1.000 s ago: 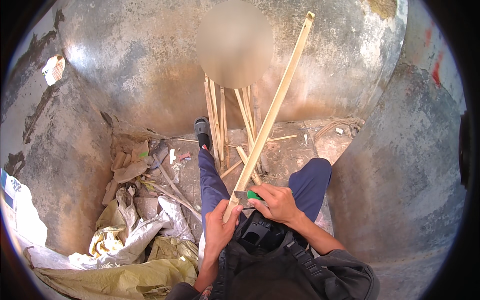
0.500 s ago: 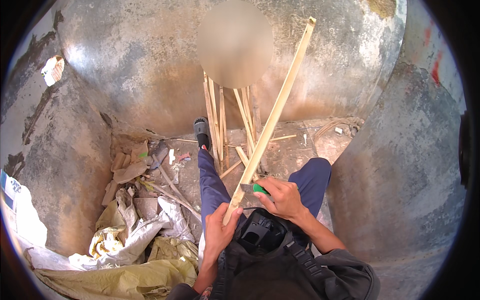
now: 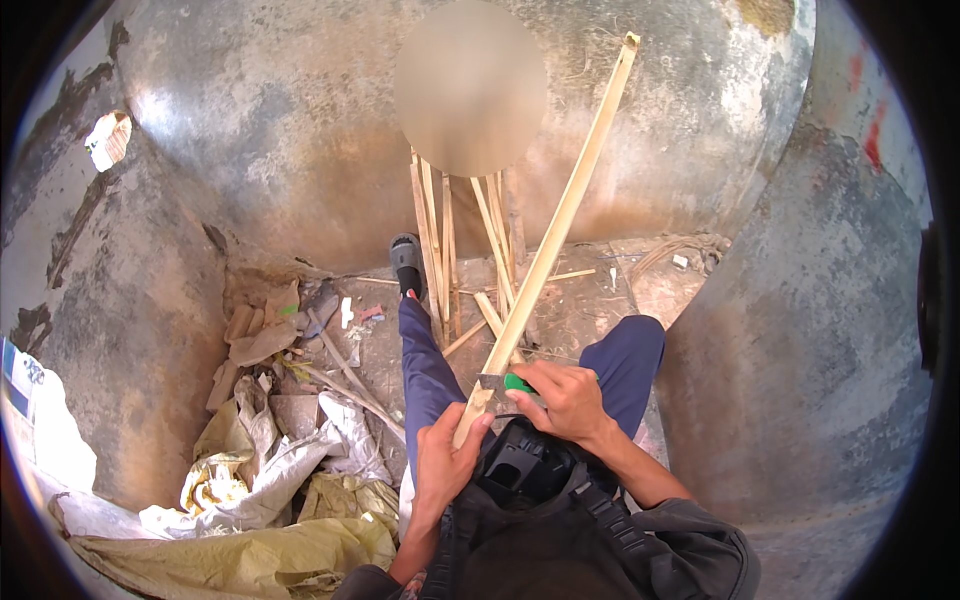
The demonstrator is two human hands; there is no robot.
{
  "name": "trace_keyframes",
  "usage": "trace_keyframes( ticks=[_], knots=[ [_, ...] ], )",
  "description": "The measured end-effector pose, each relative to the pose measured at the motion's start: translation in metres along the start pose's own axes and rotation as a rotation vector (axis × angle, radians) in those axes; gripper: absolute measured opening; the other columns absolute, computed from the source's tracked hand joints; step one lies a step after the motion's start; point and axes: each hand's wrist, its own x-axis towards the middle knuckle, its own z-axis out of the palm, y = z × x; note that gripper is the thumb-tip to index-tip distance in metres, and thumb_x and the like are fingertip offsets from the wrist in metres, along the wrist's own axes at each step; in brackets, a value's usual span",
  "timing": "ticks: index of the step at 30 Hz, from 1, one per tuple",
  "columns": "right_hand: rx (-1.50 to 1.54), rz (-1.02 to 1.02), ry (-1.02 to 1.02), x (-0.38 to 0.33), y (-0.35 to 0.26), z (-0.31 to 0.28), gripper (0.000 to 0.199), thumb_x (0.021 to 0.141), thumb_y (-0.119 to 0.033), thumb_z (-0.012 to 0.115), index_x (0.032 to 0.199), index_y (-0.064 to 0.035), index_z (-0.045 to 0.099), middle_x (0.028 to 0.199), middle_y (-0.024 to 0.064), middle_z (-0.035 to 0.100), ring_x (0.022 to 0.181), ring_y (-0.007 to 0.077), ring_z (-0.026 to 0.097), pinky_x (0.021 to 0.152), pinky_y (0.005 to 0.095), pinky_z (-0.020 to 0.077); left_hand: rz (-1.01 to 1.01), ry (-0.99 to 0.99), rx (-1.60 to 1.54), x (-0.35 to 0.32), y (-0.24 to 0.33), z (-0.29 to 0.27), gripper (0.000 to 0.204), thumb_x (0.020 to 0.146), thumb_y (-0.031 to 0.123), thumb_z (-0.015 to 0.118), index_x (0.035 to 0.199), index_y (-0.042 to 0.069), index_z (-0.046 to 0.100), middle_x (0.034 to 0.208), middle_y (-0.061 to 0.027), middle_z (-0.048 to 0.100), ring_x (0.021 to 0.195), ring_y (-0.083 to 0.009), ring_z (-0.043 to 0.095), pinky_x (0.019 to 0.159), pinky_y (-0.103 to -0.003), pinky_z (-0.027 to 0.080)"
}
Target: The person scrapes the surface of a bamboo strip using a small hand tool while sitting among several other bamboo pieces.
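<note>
A long, pale split bamboo strip (image 3: 556, 236) slants from my lap up to the far right. Its near end sits in my left hand (image 3: 447, 458), thumb along one side and fingers curled round the other. My right hand (image 3: 565, 402) is closed on a green-handled knife (image 3: 518, 383). The short dark blade lies across the strip a little above my left thumb, touching the wood. Below the blade the strip's surface looks rough and notched. Part of the knife's handle is hidden by my fingers.
Several more bamboo strips (image 3: 447, 240) lean against the curved concrete wall (image 3: 300, 120) ahead. Crumpled sacks (image 3: 250, 550) and scraps fill the floor at left. Another curved wall (image 3: 800, 340) rises close on the right. A coil of thin strips (image 3: 690, 247) lies at the far right.
The knife blade has shifted slightly left and down and now lies across the strip instead of at its edge. The strip's far end has moved a little to the right.
</note>
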Motion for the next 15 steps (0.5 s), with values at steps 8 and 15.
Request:
trace_keyframes(
  ticks=[8, 15],
  knots=[
    [-0.021, -0.007, 0.027, 0.0014, 0.0005, 0.0013, 0.026, 0.099, -0.03, 0.082, 0.114, -0.0099, 0.078, 0.091, 0.0073, 0.074, 0.076, 0.0298, 0.076, 0.065, 0.0417, 0.0588, 0.0, -0.002, 0.004, 0.0017, 0.0031, -0.0021, 0.028, 0.108, 0.025, 0.079, 0.095, 0.001, 0.073, 0.061, -0.0026, 0.066, 0.055, -0.0089, 0.061, 0.054, -0.031, 0.045],
    [-0.041, -0.01, 0.043, 0.0029, 0.0001, 0.0039, 0.026, 0.1, -0.033, 0.081, 0.114, -0.0108, 0.078, 0.089, 0.0063, 0.073, 0.075, 0.029, 0.076, 0.065, 0.0418, 0.0588, -0.011, 0.003, 0.01, 0.0003, 0.0031, -0.0043, 0.029, 0.108, 0.026, 0.079, 0.096, 0.0, 0.073, 0.06, -0.0026, 0.064, 0.055, -0.0082, 0.058, 0.054, -0.032, 0.044]
  ],
)
